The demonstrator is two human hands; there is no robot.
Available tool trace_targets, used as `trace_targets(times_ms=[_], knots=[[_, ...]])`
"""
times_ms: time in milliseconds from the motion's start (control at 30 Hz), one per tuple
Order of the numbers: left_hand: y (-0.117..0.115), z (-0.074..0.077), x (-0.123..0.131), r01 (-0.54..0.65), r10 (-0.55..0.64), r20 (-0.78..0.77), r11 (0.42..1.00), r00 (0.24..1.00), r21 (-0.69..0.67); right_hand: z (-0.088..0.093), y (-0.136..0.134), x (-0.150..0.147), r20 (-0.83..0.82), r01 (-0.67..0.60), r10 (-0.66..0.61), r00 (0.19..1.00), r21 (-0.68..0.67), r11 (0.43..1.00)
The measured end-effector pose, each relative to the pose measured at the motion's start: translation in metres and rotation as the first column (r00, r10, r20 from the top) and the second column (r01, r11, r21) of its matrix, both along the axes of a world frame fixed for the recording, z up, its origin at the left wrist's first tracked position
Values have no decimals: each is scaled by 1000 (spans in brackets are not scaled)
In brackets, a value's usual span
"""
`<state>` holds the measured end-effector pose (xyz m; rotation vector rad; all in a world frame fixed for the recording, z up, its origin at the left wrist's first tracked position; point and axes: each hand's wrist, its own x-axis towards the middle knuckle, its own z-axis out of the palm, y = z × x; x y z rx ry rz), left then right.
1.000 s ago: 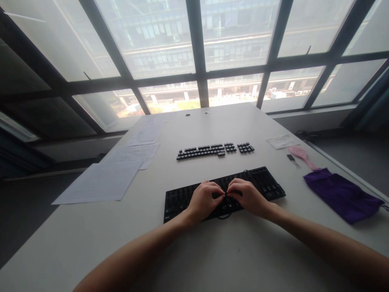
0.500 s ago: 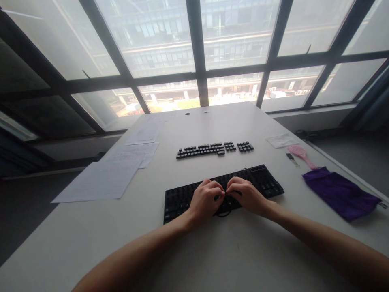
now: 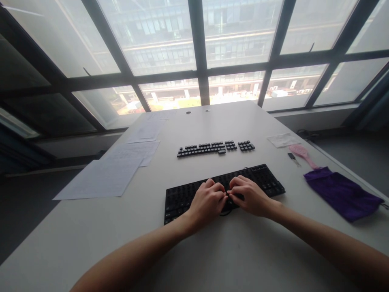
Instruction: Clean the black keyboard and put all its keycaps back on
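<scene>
A black computer keyboard (image 3: 180,198) lies at a slight slant on the white table, many of its key positions bare of caps. Over its middle, my left hand (image 3: 208,201) has its thumb and fingers pinched together at the keys. Facing it, my right hand (image 3: 249,195) is closed in a similar pinch, the fingertips of both hands almost meeting. Whatever sits between the fingertips is too small and hidden to make out. Beyond the keyboard, loose black keycaps (image 3: 200,150) are laid out in rows and blocks.
Sheets of paper (image 3: 100,176) overlap on the left. To the right lie a purple cloth pouch (image 3: 343,194), a pink hairbrush-shaped item (image 3: 299,151), a small black tool with metal wires (image 3: 291,156) and a white sheet or packet (image 3: 282,140). Windows (image 3: 170,93) stand behind the table.
My left hand's fingers have closed in more tightly. Both hands stay at the keyboard's middle with only slight shifts, and the whole view has moved a little.
</scene>
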<state>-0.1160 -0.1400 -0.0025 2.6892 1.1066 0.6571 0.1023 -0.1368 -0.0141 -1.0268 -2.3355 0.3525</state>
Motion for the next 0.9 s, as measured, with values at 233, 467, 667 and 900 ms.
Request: trace_targets(times_ms=[233,467,667,900], knots=[[0,-2,0,-12,14,30,998,999,-58,-2,0,1,22,6,-5,1000,-8,1000],[52,18,1,-131,139,102,988,985,-86,9,25,11,-167,189,-195,966,-51,981],[147,17,22,-280,282,-74,959,956,38,18,107,6,82,382,-386,919,62,922],[184,-2,38,-315,322,-169,947,932,64,4,169,-7,283,371,-381,880,91,924]])
